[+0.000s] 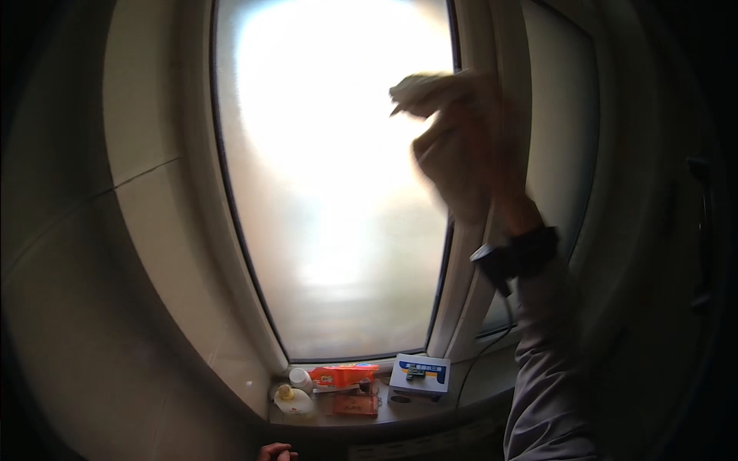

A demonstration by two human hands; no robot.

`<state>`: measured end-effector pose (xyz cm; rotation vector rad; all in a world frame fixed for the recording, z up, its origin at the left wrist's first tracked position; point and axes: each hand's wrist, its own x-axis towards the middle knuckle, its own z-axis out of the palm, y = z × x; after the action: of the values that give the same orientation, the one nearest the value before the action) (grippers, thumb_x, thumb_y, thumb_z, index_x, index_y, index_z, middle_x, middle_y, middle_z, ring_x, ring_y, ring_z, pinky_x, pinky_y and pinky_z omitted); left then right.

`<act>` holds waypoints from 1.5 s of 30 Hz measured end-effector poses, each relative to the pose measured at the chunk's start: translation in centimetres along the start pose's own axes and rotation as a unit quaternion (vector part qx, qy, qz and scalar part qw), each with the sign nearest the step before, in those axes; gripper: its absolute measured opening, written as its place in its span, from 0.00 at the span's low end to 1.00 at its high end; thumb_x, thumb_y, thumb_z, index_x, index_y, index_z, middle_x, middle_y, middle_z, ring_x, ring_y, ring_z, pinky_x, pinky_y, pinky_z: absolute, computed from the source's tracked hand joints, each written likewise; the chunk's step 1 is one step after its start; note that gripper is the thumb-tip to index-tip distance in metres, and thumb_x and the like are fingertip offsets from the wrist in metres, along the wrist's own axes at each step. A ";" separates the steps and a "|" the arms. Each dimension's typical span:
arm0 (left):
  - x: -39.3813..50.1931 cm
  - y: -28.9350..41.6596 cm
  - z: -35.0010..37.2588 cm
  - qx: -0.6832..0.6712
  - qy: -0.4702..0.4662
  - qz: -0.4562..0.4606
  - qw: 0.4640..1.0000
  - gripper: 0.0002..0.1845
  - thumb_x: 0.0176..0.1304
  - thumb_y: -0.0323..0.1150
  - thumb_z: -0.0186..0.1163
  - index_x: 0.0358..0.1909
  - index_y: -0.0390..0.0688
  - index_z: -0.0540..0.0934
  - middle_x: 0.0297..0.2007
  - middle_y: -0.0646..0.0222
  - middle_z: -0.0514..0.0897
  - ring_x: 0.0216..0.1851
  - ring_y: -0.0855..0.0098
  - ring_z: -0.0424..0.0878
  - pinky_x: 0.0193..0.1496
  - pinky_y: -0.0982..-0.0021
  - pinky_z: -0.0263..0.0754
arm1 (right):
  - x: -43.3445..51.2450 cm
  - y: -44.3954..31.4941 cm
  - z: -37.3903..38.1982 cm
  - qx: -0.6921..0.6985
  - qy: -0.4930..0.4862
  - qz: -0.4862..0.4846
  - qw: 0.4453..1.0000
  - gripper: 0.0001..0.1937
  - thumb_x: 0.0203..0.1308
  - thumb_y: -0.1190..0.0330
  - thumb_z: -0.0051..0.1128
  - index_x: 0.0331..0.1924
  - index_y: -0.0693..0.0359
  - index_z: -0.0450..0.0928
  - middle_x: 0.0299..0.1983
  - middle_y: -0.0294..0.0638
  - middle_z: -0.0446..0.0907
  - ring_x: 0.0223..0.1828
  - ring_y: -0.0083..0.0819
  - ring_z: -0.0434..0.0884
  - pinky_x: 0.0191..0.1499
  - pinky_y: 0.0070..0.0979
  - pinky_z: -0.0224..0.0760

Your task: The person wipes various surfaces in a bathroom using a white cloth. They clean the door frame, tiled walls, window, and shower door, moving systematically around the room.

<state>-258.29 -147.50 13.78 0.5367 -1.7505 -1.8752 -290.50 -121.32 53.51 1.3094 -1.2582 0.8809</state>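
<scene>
My right hand (pixel 481 135) is raised at the right side of a frosted window pane (pixel 346 230). It grips a light-coloured cloth (pixel 455 167), which is blurred and hangs below the fingers. The cloth overlaps the pane's right edge and the white window frame (pixel 475 40); whether it touches them I cannot tell. A black band with a small device (pixel 507 259) and a cable is strapped round my right wrist. At the bottom edge only the fingers of my left hand (pixel 277 451) show, below the sill; the rest is cut off.
On the windowsill (pixel 323 419) stand a white pump bottle (pixel 295 403), a white capped container (pixel 300 379), an orange packet (pixel 346 376), a reddish flat box (pixel 356 405) and a white-and-blue box (pixel 419 376) with a small green item on top. Tiled wall (pixel 155 230) borders the left.
</scene>
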 end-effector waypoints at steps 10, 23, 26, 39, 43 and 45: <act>1.8 1.0 1.7 0.026 -0.037 -0.019 0.999 0.07 0.68 0.26 0.56 0.43 0.39 0.81 0.35 0.69 0.83 0.37 0.75 0.82 0.42 0.75 0.77 | 0.2 6.2 -8.8 -0.613 0.059 0.023 0.788 0.20 0.64 0.62 0.58 0.59 0.57 0.71 0.45 0.46 0.82 0.34 0.42 0.85 0.34 0.39 0.82; 4.7 -2.4 1.7 -0.013 -0.087 0.073 0.993 0.19 0.63 0.37 0.61 0.52 0.38 0.76 0.45 0.63 0.78 0.43 0.70 0.79 0.44 0.69 0.78 | -17.0 -7.2 22.6 -0.019 -0.213 -0.017 0.977 0.24 0.60 0.70 0.54 0.63 0.53 0.68 0.41 0.44 0.79 0.39 0.36 0.78 0.33 0.27 0.72; 7.2 -3.2 2.3 -0.047 -0.047 0.220 0.973 0.28 0.62 0.37 0.62 0.61 0.38 0.69 0.55 0.61 0.74 0.53 0.67 0.76 0.52 0.67 0.75 | -21.3 -11.7 26.1 0.147 -0.280 0.246 0.916 0.21 0.58 0.71 0.54 0.57 0.54 0.68 0.29 0.49 0.79 0.29 0.47 0.82 0.29 0.42 0.76; 21.9 6.0 10.7 -0.135 -0.124 0.216 0.959 0.34 0.61 0.32 0.67 0.66 0.39 0.63 0.53 0.62 0.75 0.54 0.65 0.77 0.55 0.69 0.75 | -24.7 -13.0 17.0 0.142 -0.218 0.261 0.930 0.22 0.65 0.64 0.57 0.58 0.64 0.66 0.45 0.52 0.79 0.42 0.48 0.82 0.45 0.37 0.78; 21.1 8.2 17.4 -0.134 -0.236 0.333 0.903 0.30 0.60 0.31 0.68 0.62 0.39 0.67 0.54 0.61 0.75 0.58 0.67 0.73 0.57 0.66 0.76 | -28.7 -14.7 6.9 0.011 -0.145 0.485 0.862 0.15 0.69 0.65 0.52 0.55 0.61 0.70 0.49 0.50 0.79 0.48 0.41 0.83 0.45 0.35 0.81; 21.0 10.6 22.6 -0.046 -0.168 0.486 0.856 0.28 0.55 0.26 0.68 0.59 0.41 0.72 0.49 0.64 0.77 0.57 0.66 0.74 0.56 0.65 0.76 | -30.7 -16.2 5.1 -0.019 -0.097 0.538 0.837 0.11 0.68 0.67 0.52 0.50 0.62 0.74 0.43 0.47 0.82 0.45 0.36 0.84 0.47 0.32 0.81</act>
<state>-287.52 -142.83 27.52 -0.6718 -1.6284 -1.3049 -280.78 -122.55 19.84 0.5612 -2.2181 1.4821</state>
